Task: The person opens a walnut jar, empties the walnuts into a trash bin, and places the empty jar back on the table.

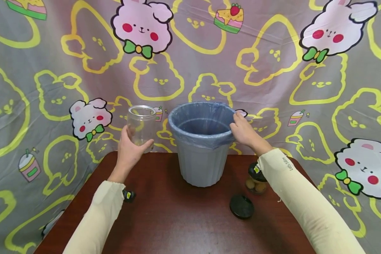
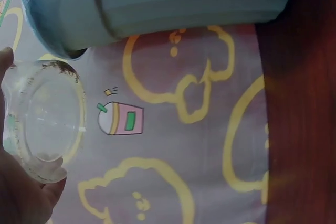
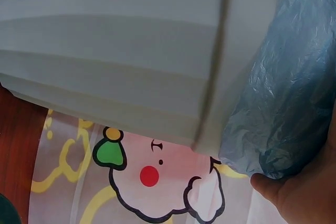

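My left hand (image 1: 131, 150) grips a clear, lidless jar (image 1: 141, 128) and holds it up left of the trash bin. In the left wrist view, the jar's base (image 2: 50, 119) shows dark specks along its edge; thumb and fingers curl around its sides. The grey, ribbed trash bin (image 1: 203, 165) stands upright on the table, with a blue plastic bag (image 1: 193, 139) lining it and folded over its rim. At the bin's right side, my right hand (image 1: 246, 132) grips the bag-covered rim. The right wrist view shows the thumb against the bag (image 3: 283, 103) from outside.
A round black lid (image 1: 242, 206) lies on the brown table (image 1: 177, 218), right of the bin. Behind it, partly hidden by the right sleeve, stands a black-lidded jar (image 1: 256, 180) holding round brown pieces. A small black object (image 1: 129, 195) sits beside the left cuff. Patterned cloth surrounds the table.
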### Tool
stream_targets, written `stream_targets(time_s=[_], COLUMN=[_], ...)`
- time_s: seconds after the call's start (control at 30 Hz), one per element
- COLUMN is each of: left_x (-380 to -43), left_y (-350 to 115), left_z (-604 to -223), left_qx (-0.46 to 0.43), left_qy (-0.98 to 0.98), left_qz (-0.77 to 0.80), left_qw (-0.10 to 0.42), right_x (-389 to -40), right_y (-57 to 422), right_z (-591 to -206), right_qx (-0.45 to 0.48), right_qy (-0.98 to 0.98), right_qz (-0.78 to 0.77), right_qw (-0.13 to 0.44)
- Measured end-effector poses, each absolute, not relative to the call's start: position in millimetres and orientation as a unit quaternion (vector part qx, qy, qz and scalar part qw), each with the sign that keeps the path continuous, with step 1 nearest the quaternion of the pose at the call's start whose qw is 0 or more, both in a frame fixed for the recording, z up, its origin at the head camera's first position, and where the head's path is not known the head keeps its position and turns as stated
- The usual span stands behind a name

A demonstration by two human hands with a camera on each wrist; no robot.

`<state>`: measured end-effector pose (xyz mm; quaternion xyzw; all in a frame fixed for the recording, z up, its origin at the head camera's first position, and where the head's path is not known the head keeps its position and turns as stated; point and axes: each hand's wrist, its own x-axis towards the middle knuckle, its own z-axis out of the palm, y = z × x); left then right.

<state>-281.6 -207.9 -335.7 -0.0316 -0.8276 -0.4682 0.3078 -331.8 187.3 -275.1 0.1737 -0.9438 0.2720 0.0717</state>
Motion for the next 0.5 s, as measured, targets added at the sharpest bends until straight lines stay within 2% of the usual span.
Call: stream_targets(time_s=[0.5], left_x=[-282.8], left_y=[-200.8], left_z=[-377.1], left_qx=[0.008], left_qy=[-0.816], left_qz=[-0.510], left_qw=[0.272], right_x=[-332.2], right_y=[187.0], right_z=[-275.1], right_qx=[0.171], right_qy=[-0.944], right_qz=[0.273], right_qw=[0.074])
